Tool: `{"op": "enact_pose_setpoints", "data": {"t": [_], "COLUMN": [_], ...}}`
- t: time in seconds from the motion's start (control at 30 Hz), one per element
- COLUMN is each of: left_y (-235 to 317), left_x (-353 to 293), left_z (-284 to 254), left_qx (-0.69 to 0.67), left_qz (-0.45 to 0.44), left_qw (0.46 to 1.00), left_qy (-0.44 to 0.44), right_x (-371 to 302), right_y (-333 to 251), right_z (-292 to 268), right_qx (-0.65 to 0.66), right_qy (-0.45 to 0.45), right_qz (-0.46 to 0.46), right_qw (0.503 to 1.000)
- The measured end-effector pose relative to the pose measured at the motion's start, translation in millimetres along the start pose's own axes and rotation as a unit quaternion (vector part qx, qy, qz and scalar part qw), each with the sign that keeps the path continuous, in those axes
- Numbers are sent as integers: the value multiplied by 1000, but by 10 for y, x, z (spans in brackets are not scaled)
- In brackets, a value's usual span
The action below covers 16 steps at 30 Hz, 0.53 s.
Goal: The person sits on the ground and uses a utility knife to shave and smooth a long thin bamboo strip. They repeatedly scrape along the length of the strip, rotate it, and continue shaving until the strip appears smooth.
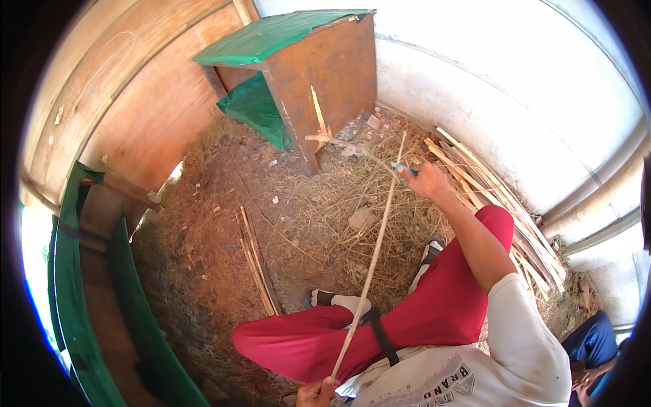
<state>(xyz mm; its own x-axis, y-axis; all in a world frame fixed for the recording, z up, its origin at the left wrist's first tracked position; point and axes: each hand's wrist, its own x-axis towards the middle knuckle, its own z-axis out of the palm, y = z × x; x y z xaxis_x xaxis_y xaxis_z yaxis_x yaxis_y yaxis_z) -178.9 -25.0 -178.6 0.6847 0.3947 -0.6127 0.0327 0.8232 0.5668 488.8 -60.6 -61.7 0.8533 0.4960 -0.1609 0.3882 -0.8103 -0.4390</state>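
Note:
A long, thin bamboo-like strip [377, 247] slants across my crossed legs, from the lower edge up past my right hand. At its near end, my left hand [317, 393] is closed round it, partly cut off by the picture's lower edge. My right hand [432, 182] grips a blue-handled knife [405, 169] beside the strip's far part. A pale, motion-blurred streak runs left from the handle, and I cannot make out the blade clearly. Whether the knife touches the strip is unclear.
Split strips [505, 197] lie heaped along the white wall at right; several more [256, 261] lie left of my legs. Ahead stands a brown wooden cabinet [325, 74] with green covering. A green-edged wooden frame [95, 285] is at left. Another person's hands [592, 374] show at lower right.

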Motion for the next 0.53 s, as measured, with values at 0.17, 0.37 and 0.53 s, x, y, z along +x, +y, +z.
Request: {"op": "enact_pose_setpoints", "data": {"t": [0.17,0.37,0.53], "left_y": [482,829,863], "left_x": [-522,-816,-902], "left_z": [372,1093,808], "left_qx": [87,417,455], "left_qz": [-50,29,-6], "left_qw": [994,901,885], "left_qy": [38,119,97], "right_x": [51,286,257], "right_y": [-166,-127,-286], "right_z": [-81,-80,-145], "right_qx": [-45,-59,-65], "right_qy": [-13,-12,-29], "right_qz": [-34,-18,-30], "right_qw": [998,998,997]}}
